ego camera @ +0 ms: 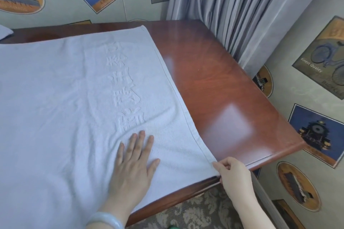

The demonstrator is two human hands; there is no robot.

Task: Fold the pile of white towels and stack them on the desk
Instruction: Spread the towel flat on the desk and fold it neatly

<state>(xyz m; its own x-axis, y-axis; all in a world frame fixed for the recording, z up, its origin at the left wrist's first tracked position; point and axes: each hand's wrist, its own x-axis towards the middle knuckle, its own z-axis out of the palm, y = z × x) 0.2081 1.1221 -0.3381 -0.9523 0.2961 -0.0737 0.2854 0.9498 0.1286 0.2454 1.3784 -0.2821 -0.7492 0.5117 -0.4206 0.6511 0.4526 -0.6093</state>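
1 white towel [74, 89] is lying spread flat on the worktop [214, 80], covering its L and middle part. It's rectangular terry cloth w/ a nubby pile. A narrow stitched hem is running down the R side, and 1 column of raised woven characters is running down the middle. Soft wrinkles are fanning out around the L hand [134, 163].

The worktop is glossy reddish-brown wood w/ a rounded edge. Its bare R part is reflecting 2 pale light patches.

The L hand is pressing palm-down on the towel, fingers [141, 141] straight and spread, gripping nothing. 1 smooth pale bangle [106, 219] is sitting on that wrist. The R hand [234, 174] is pinching the towel's near R corner between thumb and curled fingers, right at the worktop's front edge.

Behind, 1 grey pleated curtain [242, 5] is hanging in the corner. A patterned carpet [195, 210] is showing below.
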